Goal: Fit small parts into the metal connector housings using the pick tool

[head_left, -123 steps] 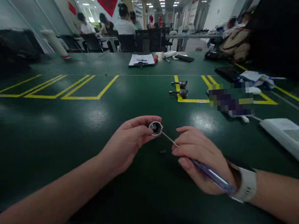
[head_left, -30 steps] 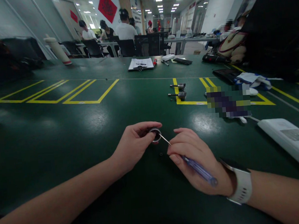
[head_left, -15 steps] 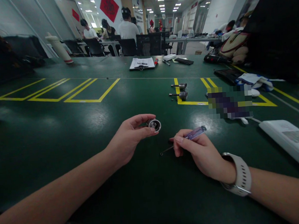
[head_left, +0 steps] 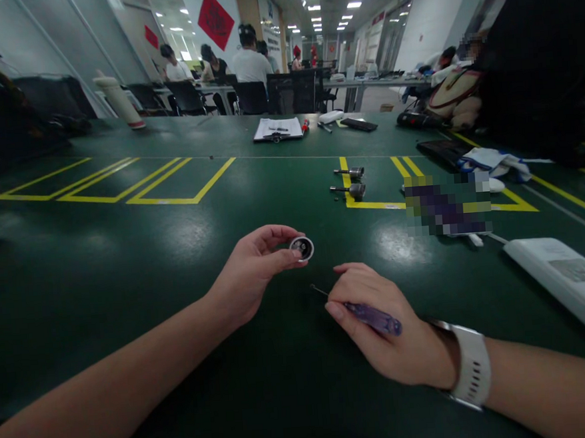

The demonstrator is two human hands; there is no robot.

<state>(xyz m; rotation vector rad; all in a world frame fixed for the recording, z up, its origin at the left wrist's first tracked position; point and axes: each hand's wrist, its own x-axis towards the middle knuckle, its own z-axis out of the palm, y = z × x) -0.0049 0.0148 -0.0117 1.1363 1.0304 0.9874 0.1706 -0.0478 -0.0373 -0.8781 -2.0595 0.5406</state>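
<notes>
Head view: two bare hands work over the green bench, a small metal cup in one and a driver in the other.
Left hand: thumb and fingers pinch the metal cup by its wall, the thumb lapping over the near rim.
Metal cup: held in the air above the bench, open mouth turned toward the wearer; metallic parts show inside, too small to tell apart.
Right hand: fingers curled around the purple-handled driver, thumb and forefinger pressed in near the front of the handle.
Driver tip: apart from the cup, on its near side; it looks thickened, perhaps by a small ring, but I cannot be sure.
Spill risk: anything loose on that tip could drop if the wrist jerks or the shaft knocks the rim, and would be hard to spot on dark green.
Slip risk: the pinch covers only one side of the cup, so a hard push from the driver could twist it; a skidding tip could jab the thumb.
Far parts: two stemmed metal pieces lie by the yellow tape, dark specks beside them; a careless sleeve or cloth could scatter those.
</notes>
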